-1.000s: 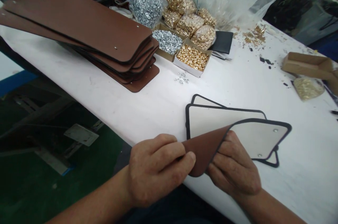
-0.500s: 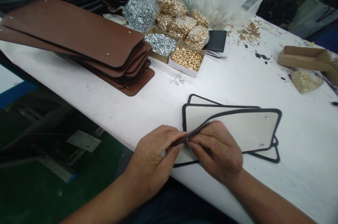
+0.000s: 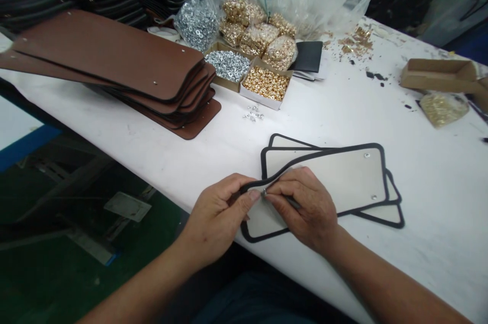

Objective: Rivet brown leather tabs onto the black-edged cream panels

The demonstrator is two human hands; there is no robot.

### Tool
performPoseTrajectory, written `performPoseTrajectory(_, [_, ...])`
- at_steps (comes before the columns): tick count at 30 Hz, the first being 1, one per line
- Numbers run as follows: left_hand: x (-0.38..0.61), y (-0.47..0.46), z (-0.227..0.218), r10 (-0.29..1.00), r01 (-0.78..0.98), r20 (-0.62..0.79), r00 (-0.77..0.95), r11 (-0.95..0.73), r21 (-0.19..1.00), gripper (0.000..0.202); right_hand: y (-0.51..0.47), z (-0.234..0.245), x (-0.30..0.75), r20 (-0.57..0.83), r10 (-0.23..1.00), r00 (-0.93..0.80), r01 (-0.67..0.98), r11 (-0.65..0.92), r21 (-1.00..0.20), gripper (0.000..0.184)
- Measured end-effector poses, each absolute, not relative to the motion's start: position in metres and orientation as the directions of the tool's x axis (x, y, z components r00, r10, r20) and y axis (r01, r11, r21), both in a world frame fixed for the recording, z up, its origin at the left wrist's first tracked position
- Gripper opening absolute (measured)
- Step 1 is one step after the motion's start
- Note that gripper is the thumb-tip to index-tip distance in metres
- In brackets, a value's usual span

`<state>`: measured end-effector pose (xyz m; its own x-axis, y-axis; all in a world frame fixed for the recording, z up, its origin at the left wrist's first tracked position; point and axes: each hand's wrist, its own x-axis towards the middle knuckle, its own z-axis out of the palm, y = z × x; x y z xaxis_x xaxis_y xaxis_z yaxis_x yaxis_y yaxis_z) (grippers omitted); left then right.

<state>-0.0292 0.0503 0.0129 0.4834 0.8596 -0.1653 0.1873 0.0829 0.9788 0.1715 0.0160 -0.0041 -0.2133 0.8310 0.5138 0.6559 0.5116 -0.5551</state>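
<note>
A grey panel with a black border (image 3: 343, 176) is bent upward near its left end, and two silver metal fasteners show at its right end. My left hand (image 3: 219, 214) grips the panel's upper left edge between thumb and fingers. At that bend, my right hand (image 3: 305, 204) pinches a small silver rivet (image 3: 264, 192) against the panel's grey face. Its fingertips partly hide the rivet. Beneath lie more panels of the same kind (image 3: 396, 217), fanned out on the white table (image 3: 183, 171).
Brown panels (image 3: 114, 54) are stacked at the left. Behind are a box of silver rings (image 3: 229, 65), a box of gold rings (image 3: 267, 84) and bags of gold parts (image 3: 259, 39). Loose silver pieces (image 3: 253, 113) lie before the boxes. A cardboard box (image 3: 438, 77) stands at right.
The panel has tilted so more of its grey left part shows, and its right end has moved left. Both hands have shifted slightly left and up, still on the panel.
</note>
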Motion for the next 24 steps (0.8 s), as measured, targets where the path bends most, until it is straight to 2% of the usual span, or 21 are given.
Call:
performPoseTrajectory(3, [-0.029, 0.0519, 0.0154, 0.845, 0.157, -0.223, 0.486, 0.167, 0.973, 0.018, 0.0165, -0.0042, 0.1722, 0.504, 0.833, -0.227, 0.639, 0.518, -0.569, 0.006])
performPoseTrajectory(7, [-0.0288, 0.0533, 0.0161, 0.842, 0.147, -0.229, 0.489, 0.18, 0.973, 0.017, 0.0167, -0.0036, 0.1719, 0.497, 0.837, -0.229, 0.641, 0.514, -0.57, 0.007])
performPoseTrajectory(18, [-0.0283, 0.0517, 0.014, 0.85, 0.159, -0.18, 0.494, 0.115, 0.98, 0.02, 0.0169, -0.0045, 0.1711, 0.466, 0.858, -0.214, 0.651, 0.481, -0.587, 0.007])
performPoseTrajectory(24, [-0.0304, 0.0513, 0.0081, 0.86, 0.221, -0.102, 0.501, -0.012, 0.975, 0.021, 0.0155, -0.0056, 0.169, 0.445, 0.874, -0.193, 0.657, 0.452, -0.603, 0.008])
